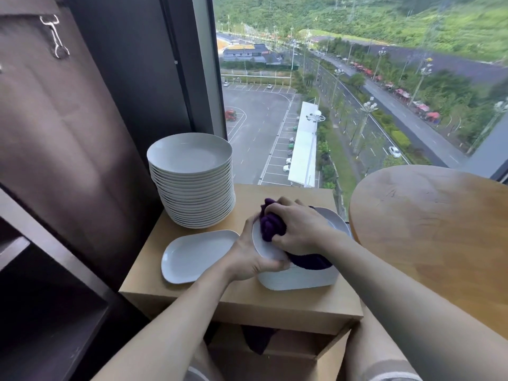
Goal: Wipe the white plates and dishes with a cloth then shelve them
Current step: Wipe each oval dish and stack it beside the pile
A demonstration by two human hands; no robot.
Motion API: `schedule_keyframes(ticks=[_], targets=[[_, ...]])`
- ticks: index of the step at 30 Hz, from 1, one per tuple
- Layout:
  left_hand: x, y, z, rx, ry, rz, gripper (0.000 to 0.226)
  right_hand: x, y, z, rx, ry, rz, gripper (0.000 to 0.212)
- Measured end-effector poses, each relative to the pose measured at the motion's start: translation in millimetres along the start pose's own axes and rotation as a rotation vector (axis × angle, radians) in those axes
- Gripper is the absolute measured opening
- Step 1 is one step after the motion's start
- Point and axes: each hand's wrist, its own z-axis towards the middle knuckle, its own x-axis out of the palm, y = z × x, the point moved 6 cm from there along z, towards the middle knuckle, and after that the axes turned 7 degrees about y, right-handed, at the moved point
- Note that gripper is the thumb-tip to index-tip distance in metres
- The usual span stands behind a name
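Note:
My left hand (251,254) grips the near edge of a white rectangular dish (265,247) and holds it tilted above a stack of similar white dishes (297,277). A bunched purple cloth (270,222) is pressed onto that dish by my right hand (299,228); part of the cloth hangs down behind the dish onto the stack. One white rectangular dish (196,255) lies flat on the wooden box (242,301) to the left. A tall stack of round white plates (192,180) stands at the box's back left.
A round wooden table (439,232) is close on the right. Dark shelving (49,270) with open compartments stands on the left, beside a dark wall panel. A large window lies straight behind the box. An open cardboard box (275,350) sits below.

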Motion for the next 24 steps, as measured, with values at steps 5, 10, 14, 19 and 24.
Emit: schedule_keyframes(ticks=[5, 10, 14, 19, 24], targets=[[-4.9, 6.7, 0.3, -0.053, -0.008, 0.053, 0.12, -16.1, -48.7, -15.5, 0.24, 0.031, -0.074, 0.042], [-4.4, 9.2, 0.9, -0.065, -0.01, 0.079, 0.119, -26.1, -77.0, -55.7, 0.355, 0.181, -0.144, 0.039], [-4.9, 13.5, 2.0, -0.061, -0.007, 0.067, 0.118, -15.9, -58.3, -69.8, 0.241, 0.193, -0.168, 0.037], [-5.7, 12.8, 3.2, -0.05, 0.008, 0.044, 0.119, -8.4, -40.8, -52.5, 0.107, 0.238, 0.032, 0.04], [-3.8, 14.2, 5.0, -0.027, 0.029, -0.016, 0.118, 7.5, -6.1, -24.1, -0.01, 0.252, 0.045, 0.049]])
